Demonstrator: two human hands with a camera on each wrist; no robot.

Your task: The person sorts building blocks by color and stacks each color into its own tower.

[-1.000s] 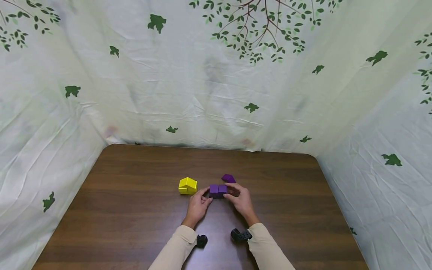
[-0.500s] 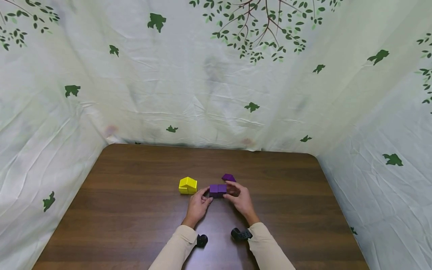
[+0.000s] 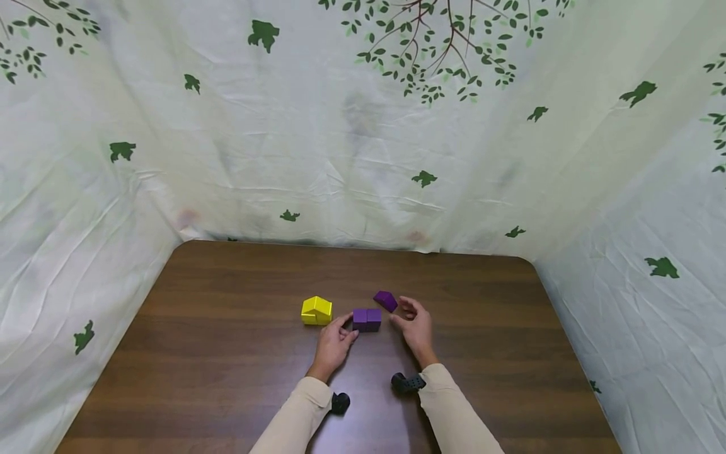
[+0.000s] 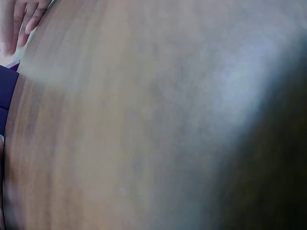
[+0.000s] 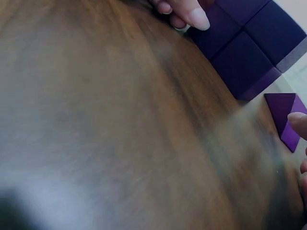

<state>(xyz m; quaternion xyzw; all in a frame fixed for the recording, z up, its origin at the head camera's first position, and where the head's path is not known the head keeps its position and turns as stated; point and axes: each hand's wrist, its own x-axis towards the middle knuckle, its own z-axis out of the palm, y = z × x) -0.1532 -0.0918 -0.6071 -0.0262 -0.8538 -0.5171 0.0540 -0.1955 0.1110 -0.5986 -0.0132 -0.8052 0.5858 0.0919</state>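
Observation:
Two purple cubes (image 3: 367, 320) sit side by side on the table, seams showing in the right wrist view. My left hand (image 3: 333, 348) holds their left end, index finger at the far left edge and thumb (image 5: 198, 19) against the near face. Behind them and to the right lies a small purple triangular block (image 3: 386, 301). My right hand (image 3: 416, 329) is beside that block with fingers and thumb apart. In the right wrist view its thumb (image 5: 298, 123) overlaps the triangular block; whether it touches is unclear. The left wrist view catches only an edge of the cubes (image 4: 6, 93).
A yellow block shape with a peaked top (image 3: 316, 311) stands just left of the left hand. The brown wooden table (image 3: 227, 366) ends at a white leaf-print cloth (image 3: 340, 157) hanging behind and at both sides. Dark wrist cameras (image 3: 407, 382) are on both wrists.
My right hand has let go of the cubes' right side and moved right and slightly back, beside the triangular block, which now sits turned. The left hand and the cubes have stayed put.

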